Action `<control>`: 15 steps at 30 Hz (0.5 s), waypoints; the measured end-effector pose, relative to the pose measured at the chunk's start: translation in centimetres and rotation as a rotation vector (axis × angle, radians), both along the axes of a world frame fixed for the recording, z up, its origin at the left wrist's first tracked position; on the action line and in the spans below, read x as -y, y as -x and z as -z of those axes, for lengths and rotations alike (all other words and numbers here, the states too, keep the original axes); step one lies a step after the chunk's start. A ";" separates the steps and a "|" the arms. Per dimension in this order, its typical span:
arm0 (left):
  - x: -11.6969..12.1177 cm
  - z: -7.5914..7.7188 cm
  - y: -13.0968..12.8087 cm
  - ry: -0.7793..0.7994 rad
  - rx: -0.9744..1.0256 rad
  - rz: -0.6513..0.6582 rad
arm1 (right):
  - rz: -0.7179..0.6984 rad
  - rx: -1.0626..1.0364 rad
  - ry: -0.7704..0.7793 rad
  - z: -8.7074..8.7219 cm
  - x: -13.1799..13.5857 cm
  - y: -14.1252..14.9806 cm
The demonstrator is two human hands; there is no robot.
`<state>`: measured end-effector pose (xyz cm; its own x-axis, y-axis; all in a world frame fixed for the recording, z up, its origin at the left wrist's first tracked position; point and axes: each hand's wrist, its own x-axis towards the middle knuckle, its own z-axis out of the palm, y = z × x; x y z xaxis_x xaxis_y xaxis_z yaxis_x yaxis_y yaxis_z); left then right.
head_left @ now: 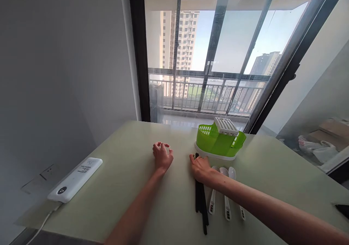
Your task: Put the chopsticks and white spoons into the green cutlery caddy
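My left hand (163, 155) rests on the pale green table (131, 187) with its fingers curled into a loose fist around a small white thing I cannot name. My right hand (200, 167) lies over the far ends of black chopsticks (201, 205), fingers bent down onto them. Three white spoons (225, 197) lie side by side just right of the chopsticks, partly under my right forearm. A green cutlery drainer (219, 142) with a white slotted insert stands just beyond my right hand.
A white power bank (75, 179) with a cable lies near the table's left edge. A dark object (343, 209) shows at the right edge. A glass balcony door (207, 56) rises behind the table. Bags and boxes (319, 147) sit on the floor to the right.
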<state>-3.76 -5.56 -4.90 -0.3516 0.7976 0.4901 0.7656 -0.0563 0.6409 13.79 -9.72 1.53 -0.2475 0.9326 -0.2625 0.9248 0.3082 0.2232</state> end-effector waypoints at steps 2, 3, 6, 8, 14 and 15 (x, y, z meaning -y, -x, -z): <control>0.0 0.0 0.0 0.005 -0.005 0.000 | 0.021 -0.004 0.013 0.2 -0.2 0.2; 0.0 0.0 0.0 0.008 -0.006 0.001 | 0.030 -0.009 0.020 0.3 -0.2 0.2; 0.0 -0.1 0.0 0.015 -0.009 0.006 | 0.053 -0.032 0.051 0.2 -0.4 0.2; 0.1 -0.1 0.0 0.018 -0.009 0.013 | 0.062 -0.048 0.074 0.1 -0.6 0.2; 0.2 -0.3 0.2 0.030 -0.011 0.039 | 0.077 -0.073 0.128 0.3 -1.2 0.0; 0.2 -0.3 0.2 0.033 -0.012 0.041 | 0.074 -0.076 0.134 0.3 -1.3 0.0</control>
<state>-3.97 -5.80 -4.55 -0.3123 0.8269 0.4676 0.7705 -0.0674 0.6338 13.83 -8.44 1.25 -0.2036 0.9071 -0.3684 0.9586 0.2612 0.1132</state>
